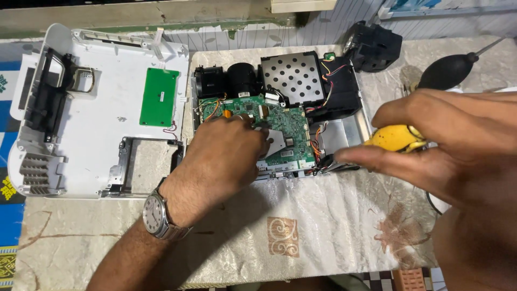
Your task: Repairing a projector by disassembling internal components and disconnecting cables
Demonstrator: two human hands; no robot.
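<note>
Your right hand (447,145) fills the near right of the view, its grip closed around a yellow-handled tool (396,138), with the forefinger stretched along it toward the tool's dark tip at the edge of the circuit board. Left of that grip, your left hand (223,156), with a metal wristwatch (156,214) on the wrist, rests on the green circuit board (285,132); its fingers curl down onto the board, and you cannot tell whether they pinch anything. The board sits inside an opened device chassis (344,129) on the tabletop (323,226), which is covered with a pale patterned cloth. Beyond your left grip are 2 black round parts and 1 perforated metal plate (293,78). Further left lies the white cover shell (102,113), upturned. Beyond your right grip lies a black rubber air blower (447,70).
</note>
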